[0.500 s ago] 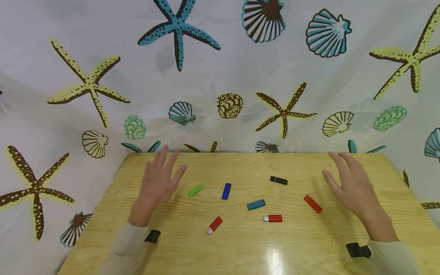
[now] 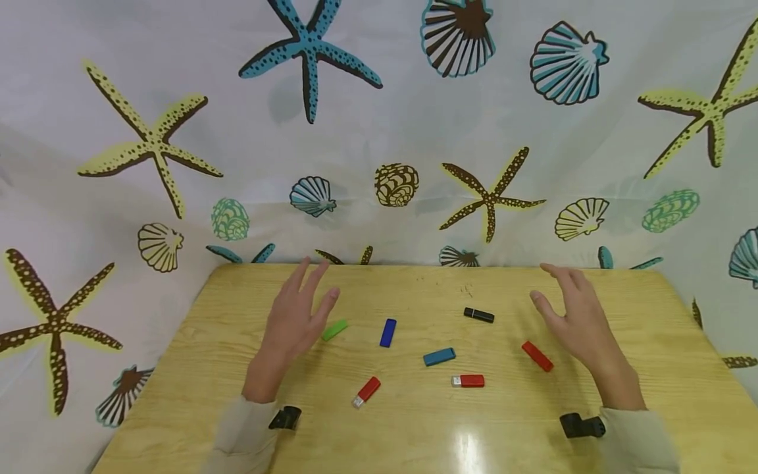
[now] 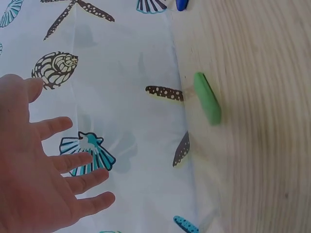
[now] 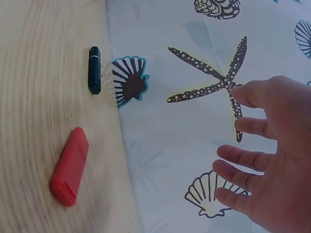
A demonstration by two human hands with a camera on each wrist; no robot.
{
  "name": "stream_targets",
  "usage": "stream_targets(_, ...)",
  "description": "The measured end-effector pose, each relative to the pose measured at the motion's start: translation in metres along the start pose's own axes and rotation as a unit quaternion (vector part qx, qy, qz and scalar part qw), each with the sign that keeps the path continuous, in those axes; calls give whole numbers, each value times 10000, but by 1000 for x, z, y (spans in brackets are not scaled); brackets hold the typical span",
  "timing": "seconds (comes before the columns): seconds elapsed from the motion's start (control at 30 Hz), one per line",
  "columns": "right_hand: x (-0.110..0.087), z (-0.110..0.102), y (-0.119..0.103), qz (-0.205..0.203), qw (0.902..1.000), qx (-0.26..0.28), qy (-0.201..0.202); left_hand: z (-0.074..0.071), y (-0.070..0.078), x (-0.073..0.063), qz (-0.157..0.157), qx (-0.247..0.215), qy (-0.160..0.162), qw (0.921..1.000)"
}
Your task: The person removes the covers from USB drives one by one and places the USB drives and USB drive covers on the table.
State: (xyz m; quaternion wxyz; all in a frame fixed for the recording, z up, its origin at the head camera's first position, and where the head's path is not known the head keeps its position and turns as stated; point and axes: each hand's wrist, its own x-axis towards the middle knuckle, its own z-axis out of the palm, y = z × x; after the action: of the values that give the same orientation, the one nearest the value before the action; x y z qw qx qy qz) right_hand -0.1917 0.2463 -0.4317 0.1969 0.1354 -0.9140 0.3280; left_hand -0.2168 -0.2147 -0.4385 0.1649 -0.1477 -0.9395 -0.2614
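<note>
Several USB sticks lie scattered on the wooden table. My left hand [image 2: 293, 319], fingers spread and holding nothing, hovers beside the green stick [image 2: 335, 330], which also shows in the left wrist view. To its right lies a dark blue stick [image 2: 387, 333]. My right hand [image 2: 577, 319] is raised with extended fingers and holds nothing; nearest to it is a red stick [image 2: 537, 356]. A black stick [image 2: 478, 315] lies farther back. Around the middle are a teal-blue stick [image 2: 439, 357] and two red ones with bare metal plugs, one at right [image 2: 468, 381] and one at left [image 2: 366, 392].
The pale wooden table [image 2: 414, 428] ends at a white cloth [image 2: 367, 138] printed with starfish and shells, hanging behind and at both sides. Black wrist mounts [image 2: 285, 417] sit at both sleeves. Light glares off the table's front part.
Both hands have moved inward, the left one to the right and the right one to the left. The USB sticks lie where they were; the view has shifted slightly.
</note>
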Motion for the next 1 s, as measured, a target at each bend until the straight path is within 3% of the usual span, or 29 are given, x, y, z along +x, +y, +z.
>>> stream_targets(0.3,1,25,3,195,9987,461,-105,14,14,1,-83,-820,-71,9966)
stream_targets(0.57,-2,49,5,420,9934,1045,-217,30,15,2,13,-1643,-40,9864)
stream_targets(1.0,-4,69,10,966,9827,1456,-614,52,30,3,-73,-2145,12,9767)
